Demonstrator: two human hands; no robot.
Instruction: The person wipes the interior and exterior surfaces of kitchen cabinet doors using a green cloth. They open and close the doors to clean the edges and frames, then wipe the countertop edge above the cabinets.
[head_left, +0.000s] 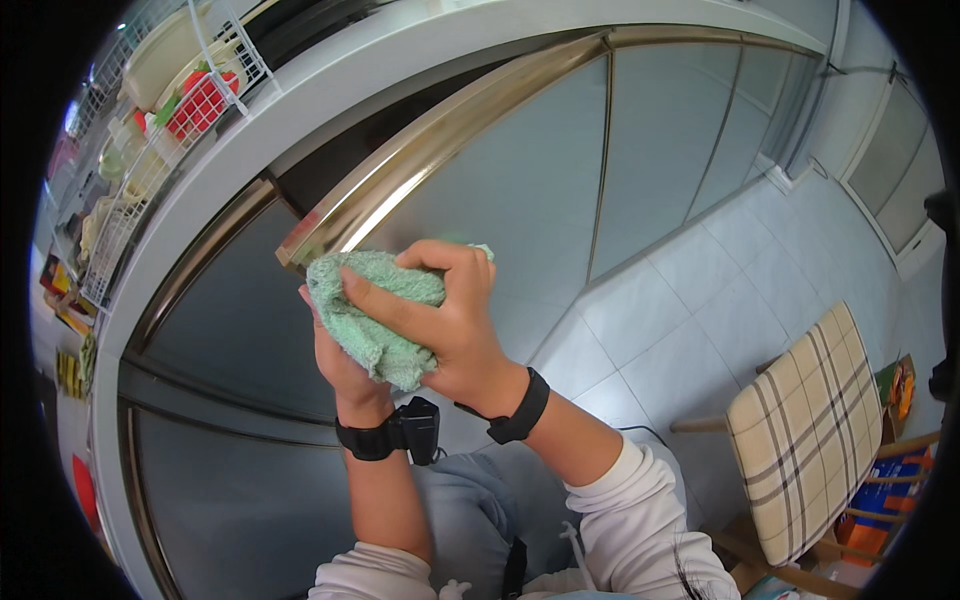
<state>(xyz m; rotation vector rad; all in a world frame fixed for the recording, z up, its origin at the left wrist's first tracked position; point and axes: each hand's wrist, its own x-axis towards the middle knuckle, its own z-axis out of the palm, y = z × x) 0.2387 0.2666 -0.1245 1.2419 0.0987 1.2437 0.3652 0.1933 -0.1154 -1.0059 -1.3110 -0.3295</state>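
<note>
A light green terry cloth (379, 315), bunched up, is between my two hands in front of an open cabinet door (510, 165) with a shiny gold-coloured metal frame. My right hand (450, 322) grips the cloth from above, its thumb and fingers pressed into the folds. Under the cloth's left side is my left hand (345, 367), palm up, partly covered by it; whether its fingers close on the cloth or reach the door's edge is hidden. The door's corner (296, 251) shows just beyond the cloth. Black straps circle both wrists.
A white counter edge (225, 150) curves above the cabinets. On it stands a white wire rack (191, 112) with bowls and other items. At the right, a wooden chair with a plaid cushion (806, 435) stands on the tiled floor (675, 322). Further cabinet doors (240, 502) lie at the lower left.
</note>
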